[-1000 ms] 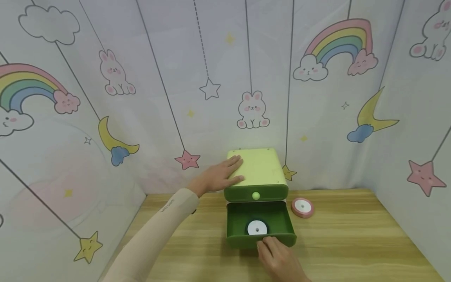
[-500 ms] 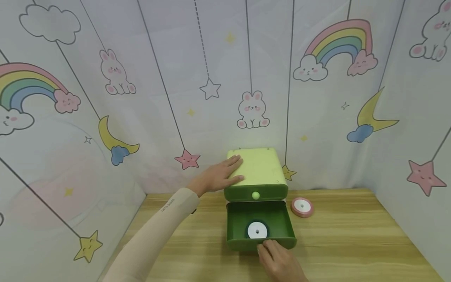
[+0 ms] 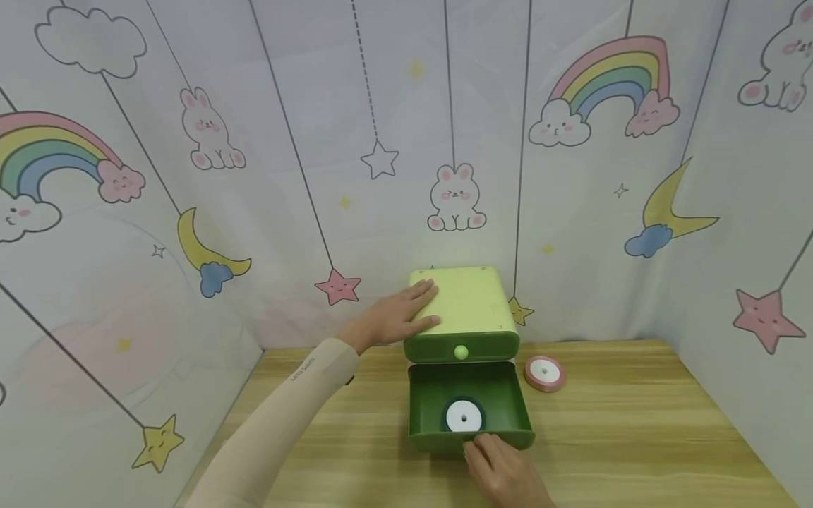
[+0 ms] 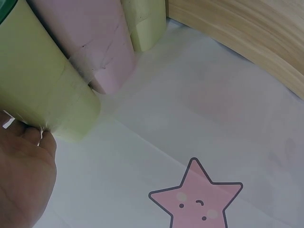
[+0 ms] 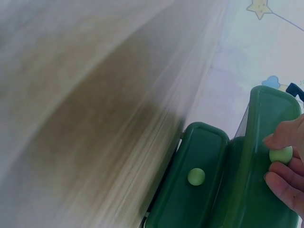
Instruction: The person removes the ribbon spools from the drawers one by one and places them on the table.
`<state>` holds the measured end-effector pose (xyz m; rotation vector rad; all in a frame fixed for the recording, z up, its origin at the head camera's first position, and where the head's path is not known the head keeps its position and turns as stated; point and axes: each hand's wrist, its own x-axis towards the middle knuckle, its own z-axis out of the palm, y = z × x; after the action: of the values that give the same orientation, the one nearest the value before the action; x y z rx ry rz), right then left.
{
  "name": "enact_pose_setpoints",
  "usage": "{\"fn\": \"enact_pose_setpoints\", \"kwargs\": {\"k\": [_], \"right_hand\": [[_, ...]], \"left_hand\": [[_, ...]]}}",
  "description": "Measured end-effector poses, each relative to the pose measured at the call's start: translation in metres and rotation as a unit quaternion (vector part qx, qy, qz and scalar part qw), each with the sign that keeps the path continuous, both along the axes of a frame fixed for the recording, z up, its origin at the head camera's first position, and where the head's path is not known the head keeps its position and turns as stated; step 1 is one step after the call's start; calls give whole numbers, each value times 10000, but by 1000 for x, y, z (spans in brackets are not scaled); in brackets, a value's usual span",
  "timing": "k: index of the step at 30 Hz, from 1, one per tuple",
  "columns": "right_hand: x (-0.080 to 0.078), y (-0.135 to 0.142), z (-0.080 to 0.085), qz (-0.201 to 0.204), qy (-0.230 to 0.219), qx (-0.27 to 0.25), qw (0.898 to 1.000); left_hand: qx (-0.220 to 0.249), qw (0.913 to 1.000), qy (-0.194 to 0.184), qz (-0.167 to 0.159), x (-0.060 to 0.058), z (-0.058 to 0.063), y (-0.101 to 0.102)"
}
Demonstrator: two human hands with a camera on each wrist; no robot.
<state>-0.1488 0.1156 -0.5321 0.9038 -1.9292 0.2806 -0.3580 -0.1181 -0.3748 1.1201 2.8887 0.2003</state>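
A small drawer cabinet [image 3: 466, 300] with a light yellow-green top and green drawer fronts stands on the table near the back wall. My left hand [image 3: 390, 319] lies on the left part of its top, fingers extended. Below the top drawer, a green drawer [image 3: 438, 395] is pulled out. My right hand [image 3: 504, 469] is at its front; in the right wrist view the thumb and fingers pinch its round green knob [image 5: 281, 155]. Inside the drawer lies a ribbon spool [image 3: 464, 416] with a white face and dark rim.
A pink ribbon spool [image 3: 544, 372] lies flat on the wooden table [image 3: 622, 423], right of the cabinet. In the right wrist view a lower drawer front [image 5: 190, 199] is pushed in. Patterned cloth walls [image 3: 305, 141] close off the back and both sides.
The pulled-out drawer has come slightly farther toward me, with the right hand on its knob, and more of the spool inside shows. My left hand has stayed in place.
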Motion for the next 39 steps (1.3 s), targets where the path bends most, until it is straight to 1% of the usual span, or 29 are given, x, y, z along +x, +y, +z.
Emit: {"fn": "enact_pose_setpoints", "kwargs": {"k": [6,13,19,26,30,32,39], "right_hand": [[1,0,1,-33,-51,1,10000],[-1,0,1,-78,163,4,9998],[1,0,2,-220,-10,46,9997],[2,0,5,-218,-89,-68,9997],[3,0,8,-161,-122,-259,9995],[2,0,10,-68,-81,-364,9993],[-3,2,25,338,290,-653,9969]], "left_hand": [[-3,10000,-12,4,0,0,0],[-19,10000,-9,18,0,-1,1],[-17,10000,-49,27,0,0,1],[-8,10000,-36,5,0,0,1],[-15,10000,-47,6,1,0,1],[-12,10000,-53,8,1,0,0],[41,10000,-55,2,1,0,0]]}}
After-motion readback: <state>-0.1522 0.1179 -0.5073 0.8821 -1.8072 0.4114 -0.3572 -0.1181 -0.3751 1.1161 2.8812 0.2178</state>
